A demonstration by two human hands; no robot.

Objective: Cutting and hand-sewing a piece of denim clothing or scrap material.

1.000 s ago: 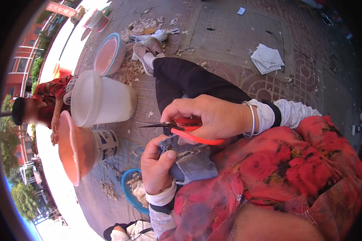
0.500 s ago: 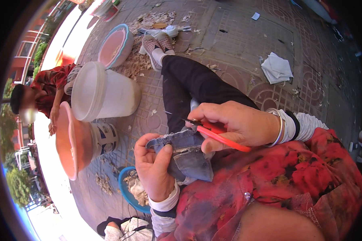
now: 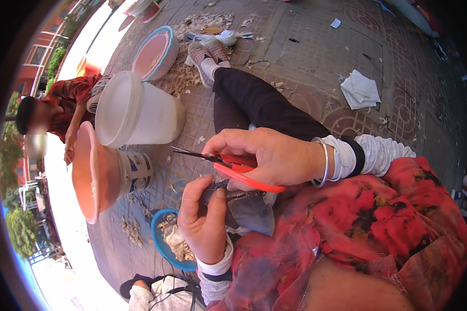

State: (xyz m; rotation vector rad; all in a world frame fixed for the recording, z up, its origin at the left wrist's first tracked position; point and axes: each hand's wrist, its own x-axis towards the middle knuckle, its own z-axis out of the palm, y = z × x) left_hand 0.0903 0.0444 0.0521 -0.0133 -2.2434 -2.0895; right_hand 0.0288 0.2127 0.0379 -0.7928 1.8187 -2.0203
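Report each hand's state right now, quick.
Left hand: closed, holding the denim cloth.
Right hand: closed, holding the red-handled scissors.

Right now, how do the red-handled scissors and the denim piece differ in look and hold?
Color: the red-handled scissors have dark blades; the denim piece is faded grey-blue with a zipper.
Shape: the red-handled scissors are slim and pointed; the denim piece is a broad flap.
Hold: the right hand grips the red-handled scissors; the left hand pinches the denim piece.
Shared: both are hand-held.
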